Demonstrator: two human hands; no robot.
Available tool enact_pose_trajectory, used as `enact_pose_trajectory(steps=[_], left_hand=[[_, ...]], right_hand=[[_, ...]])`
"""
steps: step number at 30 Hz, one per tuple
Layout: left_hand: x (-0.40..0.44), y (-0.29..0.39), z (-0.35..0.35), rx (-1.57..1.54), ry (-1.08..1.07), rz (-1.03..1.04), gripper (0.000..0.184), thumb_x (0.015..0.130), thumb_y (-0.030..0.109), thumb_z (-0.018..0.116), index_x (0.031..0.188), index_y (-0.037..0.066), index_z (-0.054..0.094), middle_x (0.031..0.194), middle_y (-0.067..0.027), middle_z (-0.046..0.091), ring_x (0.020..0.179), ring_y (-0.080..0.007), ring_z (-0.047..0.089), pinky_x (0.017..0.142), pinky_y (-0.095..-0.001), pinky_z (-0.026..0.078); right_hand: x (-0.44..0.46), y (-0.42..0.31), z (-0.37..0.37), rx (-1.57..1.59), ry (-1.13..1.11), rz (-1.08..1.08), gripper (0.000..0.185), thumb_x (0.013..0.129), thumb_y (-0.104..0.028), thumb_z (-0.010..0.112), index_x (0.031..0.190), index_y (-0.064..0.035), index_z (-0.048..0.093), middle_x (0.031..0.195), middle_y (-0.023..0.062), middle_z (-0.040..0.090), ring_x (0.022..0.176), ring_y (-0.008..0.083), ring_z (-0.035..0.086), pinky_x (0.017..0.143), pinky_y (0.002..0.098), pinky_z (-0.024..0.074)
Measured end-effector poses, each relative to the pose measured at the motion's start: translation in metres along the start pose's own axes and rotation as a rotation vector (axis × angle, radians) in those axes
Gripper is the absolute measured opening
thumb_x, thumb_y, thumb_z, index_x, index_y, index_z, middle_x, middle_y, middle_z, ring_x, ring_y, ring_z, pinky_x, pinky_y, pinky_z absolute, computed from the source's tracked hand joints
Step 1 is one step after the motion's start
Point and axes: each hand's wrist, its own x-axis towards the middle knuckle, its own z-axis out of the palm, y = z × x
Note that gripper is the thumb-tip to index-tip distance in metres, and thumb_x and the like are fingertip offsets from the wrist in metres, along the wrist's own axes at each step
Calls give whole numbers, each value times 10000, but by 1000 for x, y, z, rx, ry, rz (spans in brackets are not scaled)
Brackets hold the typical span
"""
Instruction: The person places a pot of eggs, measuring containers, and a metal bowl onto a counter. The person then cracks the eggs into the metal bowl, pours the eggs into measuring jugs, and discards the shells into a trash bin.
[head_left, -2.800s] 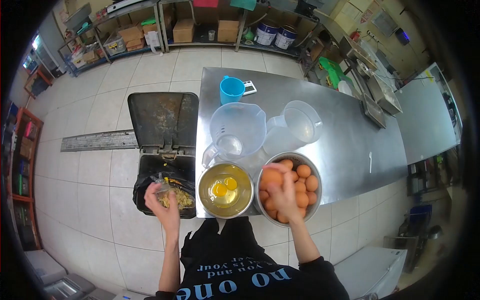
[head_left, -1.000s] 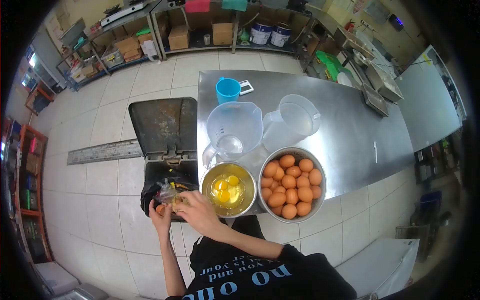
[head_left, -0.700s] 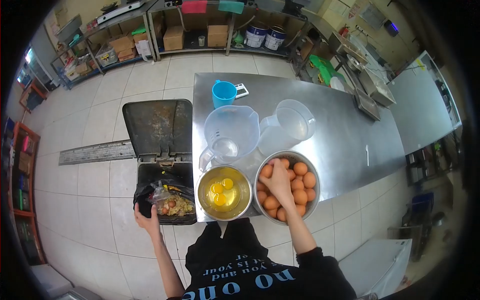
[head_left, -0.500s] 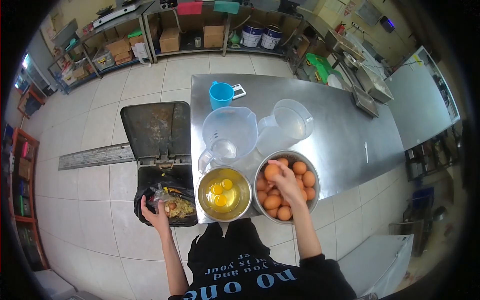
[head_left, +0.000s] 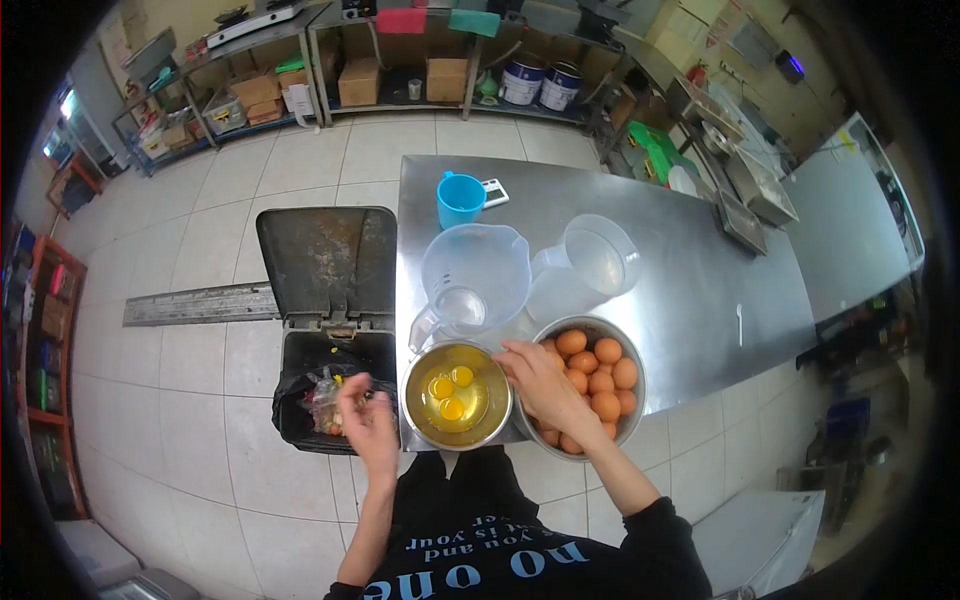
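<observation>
Eggs (head_left: 607,350) filled much of a metal pot (head_left: 642,400) at the front edge of the desk (head_left: 700,300), just beside a metal bowl (head_left: 450,351) with three yolks (head_left: 451,409) in it. A moment earlier the right hand (head_left: 552,388) had held an egg above the pot; now its fingers had come across to the bowl's right rim. The left hand (head_left: 368,418), which had been farther out over the bin (head_left: 325,260), had drawn in close to the bowl's left side, its fingers loosely spread with nothing visible between them. Three yolks lay there as before, so no further egg appeared to have been emptied in; the work seemed to be between picking and breaking.

I could not tell whether the right fingers grasped an egg, because the back of that hand covered whatever lay beneath. The same hand and wrist hid the eggs on the pot's near left side. The left hand screened part of the waste in the black bag (head_left: 290,415), leaving its contents hard to make out.
</observation>
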Motion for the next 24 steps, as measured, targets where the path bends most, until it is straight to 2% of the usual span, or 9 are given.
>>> enact_pose_trajectory(steps=[5,7,10,14,16,17,19,22,24], left_hand=[[-8,35,41,-17,-569,78,396,828,13,614,1218,61,561,1077,-51,568,945,-127,568,796,-250,463],[-7,56,50,-37,-633,48,426,810,9,641,1225,73,565,1081,-56,566,917,-118,578,779,-241,477],[-2,69,50,-74,-720,-10,461,775,-7,683,1216,69,574,1096,-69,575,864,-105,607,745,-223,505],[1,56,43,-153,-732,-151,432,743,-31,710,1157,28,602,1089,-94,629,825,-121,653,721,-230,546],[3,52,41,-93,-722,-117,419,735,-16,723,1137,15,609,1062,-97,646,819,-128,658,717,-243,552],[2,50,41,-35,-709,-82,408,726,-2,736,1116,3,615,1035,-100,664,812,-135,663,712,-256,558],[0,45,40,34,-679,-48,395,722,5,738,1099,-3,620,1019,-103,669,810,-142,668,714,-261,560],[-4,39,43,172,-613,5,376,717,6,727,1076,-13,619,1000,-111,676,810,-163,678,728,-267,561],[-5,33,43,238,-569,21,369,716,0,715,1071,-18,615,996,-115,677,812,-176,683,740,-269,560]], right_hand=[[18,-28,-16,280,38,109,308,881,-78,570,1179,-24,519,1145,131,543,1041,266,551,899,346,443],[16,-31,-13,1071,-43,569,330,912,-115,575,1219,-15,508,1062,74,566,970,157,564,846,278,461],[14,-34,-9,1274,-155,657,338,929,-123,562,1242,-14,498,1030,51,567,935,99,551,808,233,465],[12,-43,-11,1181,-140,454,322,933,-136,535,1223,1,505,1064,50,563,957,104,551,807,236,464],[9,-34,-1,870,-203,298,333,922,-135,493,1219,15,478,1123,105,566,1006,190,574,858,297,457],[8,-33,4,871,-202,301,333,922,-135,493,1219,15,478,1123,105,566,1006,190,574,858,297,457],[11,-33,15,587,-221,177,396,885,-114,467,1260,10,429,1172,179,528,1077,308,545,924,359,418],[14,-31,37,532,-173,147,435,849,-67,445,1278,-9,401,1207,225,470,1140,371,479,966,385,380],[16,-39,39,503,-161,180,454,822,-22,421,1275,5,411,1215,218,473,1159,362,464,987,383,364]])
